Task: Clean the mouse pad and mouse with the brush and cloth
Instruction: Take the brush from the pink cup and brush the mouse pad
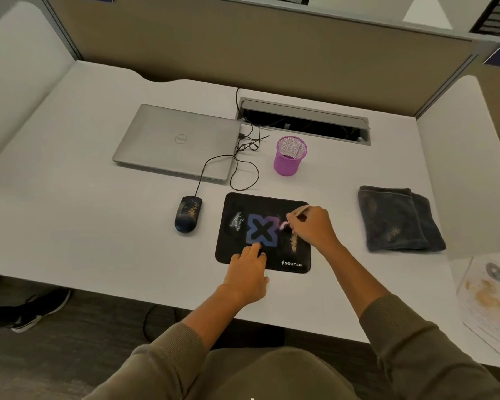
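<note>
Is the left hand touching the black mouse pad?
Touching. In the head view, the left hand rests its fingers flat on the black mouse pad, near its front edge.

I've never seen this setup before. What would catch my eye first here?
Probably the black mouse pad at the desk's near edge, with its blue X and pale dusty smears. The right hand works a small pink brush over it while the left hand presses its near side flat. Next, the bright purple mesh cup behind the pad, between the closed laptop and the dark folded cloth on the right.
</note>
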